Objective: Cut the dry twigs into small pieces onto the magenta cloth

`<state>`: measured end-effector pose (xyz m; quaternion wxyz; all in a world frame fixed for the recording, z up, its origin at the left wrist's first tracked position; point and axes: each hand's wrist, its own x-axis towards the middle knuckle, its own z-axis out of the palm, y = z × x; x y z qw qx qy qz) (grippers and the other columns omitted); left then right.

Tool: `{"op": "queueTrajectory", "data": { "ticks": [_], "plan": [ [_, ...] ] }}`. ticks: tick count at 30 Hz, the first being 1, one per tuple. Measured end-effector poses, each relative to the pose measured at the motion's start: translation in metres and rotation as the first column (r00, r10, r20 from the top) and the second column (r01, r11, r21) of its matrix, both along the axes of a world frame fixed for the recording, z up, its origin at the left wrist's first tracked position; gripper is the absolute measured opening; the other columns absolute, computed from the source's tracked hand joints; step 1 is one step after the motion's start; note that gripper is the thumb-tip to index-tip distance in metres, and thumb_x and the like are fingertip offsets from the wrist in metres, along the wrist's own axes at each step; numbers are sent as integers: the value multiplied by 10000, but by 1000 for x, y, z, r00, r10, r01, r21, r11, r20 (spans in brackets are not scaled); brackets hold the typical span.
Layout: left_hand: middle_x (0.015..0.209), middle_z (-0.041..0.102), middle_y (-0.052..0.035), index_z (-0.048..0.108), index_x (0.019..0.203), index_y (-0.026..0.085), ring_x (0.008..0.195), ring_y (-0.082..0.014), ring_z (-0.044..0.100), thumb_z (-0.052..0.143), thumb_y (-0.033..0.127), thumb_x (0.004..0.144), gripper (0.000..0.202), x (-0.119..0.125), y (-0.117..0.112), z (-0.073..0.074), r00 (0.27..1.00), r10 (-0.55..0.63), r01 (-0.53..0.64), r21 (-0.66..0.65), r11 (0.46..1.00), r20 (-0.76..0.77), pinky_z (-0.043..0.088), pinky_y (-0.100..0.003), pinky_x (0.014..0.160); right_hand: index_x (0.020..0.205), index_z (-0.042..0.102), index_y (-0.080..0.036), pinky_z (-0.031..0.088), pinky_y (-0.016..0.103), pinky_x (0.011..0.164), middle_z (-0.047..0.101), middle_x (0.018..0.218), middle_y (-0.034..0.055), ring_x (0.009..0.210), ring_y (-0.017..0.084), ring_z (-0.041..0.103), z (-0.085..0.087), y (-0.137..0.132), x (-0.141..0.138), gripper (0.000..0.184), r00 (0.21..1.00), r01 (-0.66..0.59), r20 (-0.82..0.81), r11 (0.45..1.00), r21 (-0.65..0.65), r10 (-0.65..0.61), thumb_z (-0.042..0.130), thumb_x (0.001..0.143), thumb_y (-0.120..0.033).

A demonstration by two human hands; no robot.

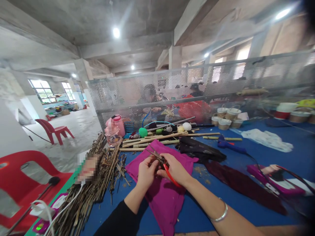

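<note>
My right hand (174, 167) is wrapped round a pair of scissors (169, 174) with red handles. Their metal blades are parted and point up and to the left. Close beside it, my left hand (147, 171) is closed in a pinch; whatever lies between its fingertips is hidden. Both hands are over a magenta cloth (165, 201) spread on the blue tabletop (108, 216). A heap of thin dry twigs (93, 186) lies left of the cloth, and a black cloth (200, 149) touches its right side.
Bamboo sticks (157, 142), a green ball (143, 132) and a pink jug (119, 126) stand behind. On the right lie a dark red cloth (242, 183), a blue glue gun (230, 145), a power strip (278, 183) and a plastic bag (267, 139). A perforated metal screen (118, 95) crosses the back.
</note>
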<state>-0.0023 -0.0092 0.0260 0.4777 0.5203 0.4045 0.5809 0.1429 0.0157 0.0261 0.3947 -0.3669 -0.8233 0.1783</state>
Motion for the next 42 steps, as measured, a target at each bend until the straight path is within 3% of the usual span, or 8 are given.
{"op": "queueTrajectory", "data": {
  "ticks": [7, 13, 18, 26, 32, 38, 42],
  "plan": [
    [840, 695, -76, 672, 936, 110, 704, -167, 612, 596, 261, 715, 279, 1, -2, 4, 1000, 8, -7, 29, 1000, -31, 476, -241, 633, 1059, 516, -170, 448, 332, 732, 584, 942, 87, 822, 217, 555, 3, -4, 0, 546, 998, -41, -39, 999, -33, 40, 673, 649, -494],
    [769, 692, -61, 677, 938, 107, 614, -140, 587, 618, 297, 701, 309, 4, -7, 7, 999, 48, -48, 0, 999, -1, 450, -211, 545, 1047, 524, -186, 446, 294, 690, 610, 896, 64, 762, 193, 570, -2, -3, -2, 510, 994, -70, -89, 994, -79, 63, 661, 667, -498],
    [657, 657, -32, 676, 921, 105, 485, -89, 506, 625, 330, 699, 320, 2, -7, 6, 999, 52, -52, -15, 999, 10, 380, -178, 435, 986, 560, -197, 437, 271, 666, 628, 855, 48, 735, 183, 577, 2, -3, 0, 431, 998, -41, -40, 998, -44, 39, 654, 680, -486],
    [630, 634, -11, 670, 965, 116, 417, -57, 423, 629, 344, 688, 362, 2, -5, 5, 996, 83, -84, -13, 996, -29, 343, -174, 402, 990, 568, -180, 426, 249, 632, 651, 810, 51, 718, 180, 597, 3, -1, 4, 391, 999, -2, 45, 1000, 12, 1, 593, 740, -480],
    [634, 636, -16, 667, 948, 113, 466, -87, 486, 600, 356, 704, 351, -2, -2, -1, 994, 66, -65, 21, 998, -88, 367, -182, 431, 1045, 544, -204, 441, 296, 707, 628, 945, 67, 837, 209, 587, 5, -3, 5, 488, 986, 89, 134, 993, 79, -99, 626, 681, -519],
    [644, 645, -31, 660, 908, 109, 495, -109, 517, 562, 340, 734, 305, -3, -3, -2, 985, 57, -49, 55, 997, -164, 380, -188, 437, 1076, 521, -187, 442, 330, 746, 594, 985, 88, 893, 226, 566, 4, -2, 6, 541, 982, 85, 160, 992, 95, -99, 619, 676, -538],
    [774, 691, -54, 681, 897, 124, 626, -149, 592, 540, 295, 751, 265, -5, 0, -4, 959, 122, -87, 147, 985, -255, 455, -226, 580, 1072, 502, -152, 439, 344, 757, 577, 971, 108, 873, 230, 554, 1, 0, 5, 552, 988, 63, 131, 990, 124, -79, 622, 683, -524]
  ]
}}
